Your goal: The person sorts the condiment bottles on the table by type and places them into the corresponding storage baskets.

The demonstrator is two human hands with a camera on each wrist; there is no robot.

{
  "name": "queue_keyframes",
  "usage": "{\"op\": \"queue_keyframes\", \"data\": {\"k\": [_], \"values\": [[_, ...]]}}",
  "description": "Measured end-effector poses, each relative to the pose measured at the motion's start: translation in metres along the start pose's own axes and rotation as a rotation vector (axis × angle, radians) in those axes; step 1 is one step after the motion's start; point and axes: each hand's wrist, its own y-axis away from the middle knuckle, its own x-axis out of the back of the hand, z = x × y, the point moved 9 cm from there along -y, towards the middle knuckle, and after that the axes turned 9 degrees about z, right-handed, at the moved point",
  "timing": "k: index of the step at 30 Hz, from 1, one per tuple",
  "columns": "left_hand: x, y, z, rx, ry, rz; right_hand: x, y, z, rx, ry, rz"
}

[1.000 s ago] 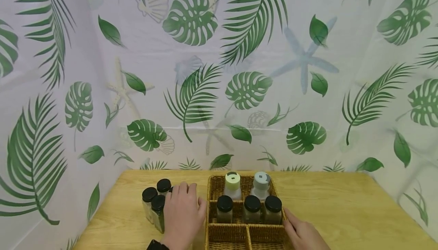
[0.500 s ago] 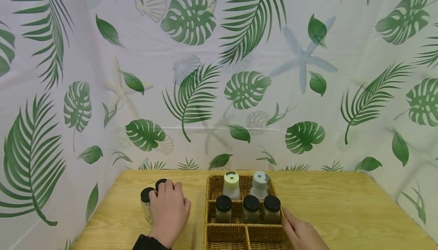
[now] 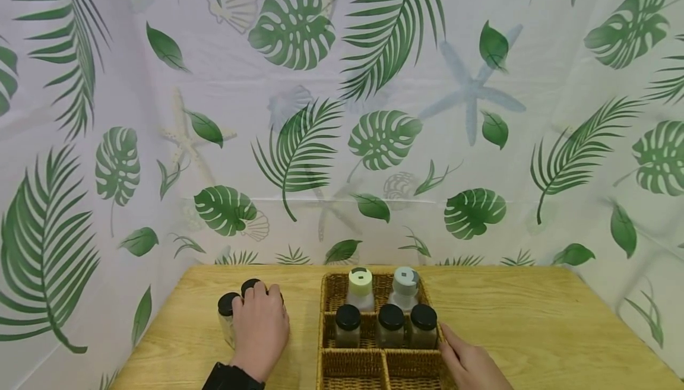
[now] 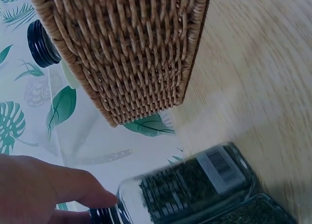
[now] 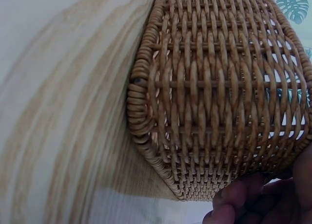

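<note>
While the left hand [image 3: 260, 327] pinches a glass jar [image 4: 183, 182] by its cap [image 4: 107, 217], left of a wicker basket [image 3: 352, 352], beside similar jars [image 3: 228, 306], right hand [image 3: 472, 365] gripping the basket's right side, three black-lidded jars [image 3: 391, 325] and two pale-capped bottles [image 3: 404, 290] inside.

The left hand [image 3: 260, 327] rested on black-capped jars [image 3: 228, 307] on the wooden table [image 3: 534, 319], while the right hand [image 3: 472, 361] held the side of a divided wicker basket [image 3: 352, 367] containing five containers [image 3: 391, 322].
</note>
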Motion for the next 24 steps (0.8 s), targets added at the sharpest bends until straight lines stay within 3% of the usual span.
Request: {"op": "queue_keyframes", "data": {"k": [13, 24], "values": [[0.005, 0.0, 0.002, -0.042, 0.11, 0.046, 0.0, 0.001, 0.0, -0.006, -0.004, 0.001], [0.043, -0.008, 0.023, -0.007, 0.238, 0.073, 0.001, 0.002, 0.0, -0.003, -0.016, 0.006]]}}
